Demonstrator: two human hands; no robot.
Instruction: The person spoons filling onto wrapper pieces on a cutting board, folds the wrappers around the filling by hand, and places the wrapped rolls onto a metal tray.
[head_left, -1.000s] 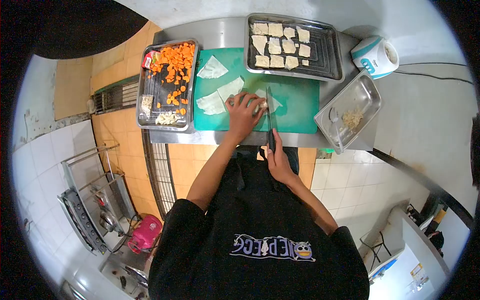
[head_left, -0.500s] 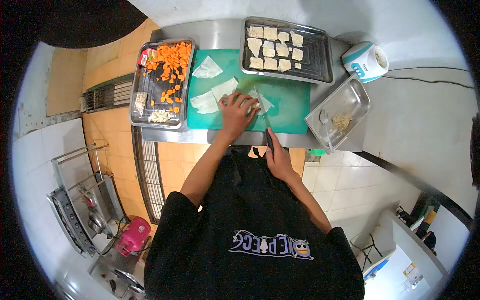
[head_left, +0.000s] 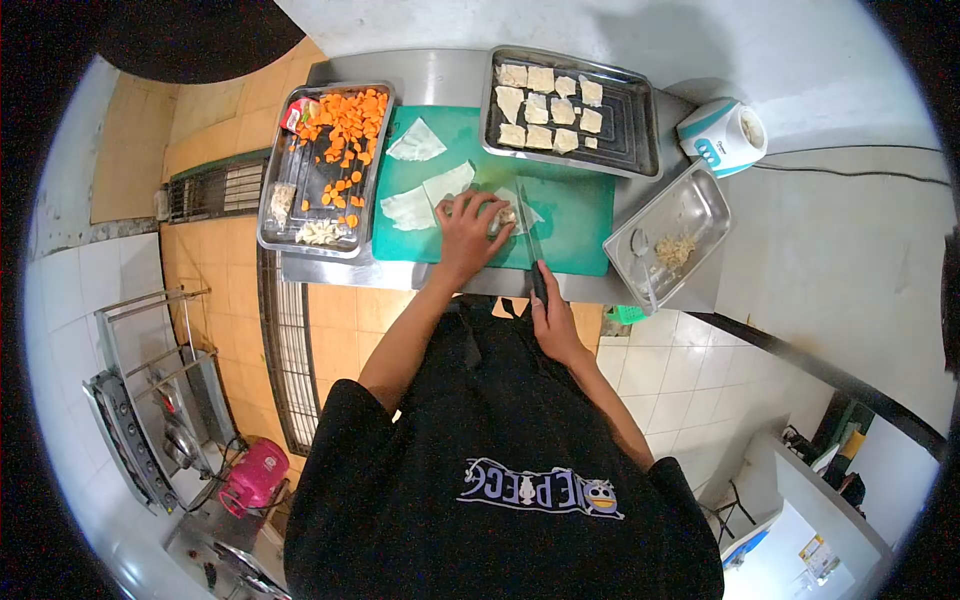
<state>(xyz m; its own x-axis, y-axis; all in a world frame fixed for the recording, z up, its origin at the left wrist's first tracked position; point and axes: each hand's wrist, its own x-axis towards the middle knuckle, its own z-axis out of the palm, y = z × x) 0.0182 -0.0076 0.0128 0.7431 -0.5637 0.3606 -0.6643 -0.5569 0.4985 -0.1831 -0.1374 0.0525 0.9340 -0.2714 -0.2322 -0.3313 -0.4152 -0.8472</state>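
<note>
My right hand (head_left: 556, 325) is wrapped round the black handle of a knife (head_left: 531, 235), its blade pointing away from me over the green cutting board (head_left: 580, 220). Just left of the blade, my left hand (head_left: 470, 235) has its bent fingers on a small pale piece of food (head_left: 508, 216), which they partly cover. I cannot make out its kind. A bit of white sheet (head_left: 536, 214) shows right of the blade. Further white, thin sheets (head_left: 408, 208) lie left of my left hand, and a separate triangular sheet (head_left: 417, 142) lies near the board's far left corner.
On the left, a metal tray (head_left: 268, 225) holds orange carrot pieces (head_left: 350, 115) and pale chopped food (head_left: 320, 232). Behind the board, another tray (head_left: 635, 150) bears several pale squares (head_left: 540, 80). A steel pan (head_left: 712, 200) with pale shreds and a white-and-blue appliance (head_left: 722, 135) stand right.
The view has shifted slightly. The knife blade stands a little straighter, close beside my left fingertips. Less of the white sheet shows right of the blade. Both hands keep their holds.
</note>
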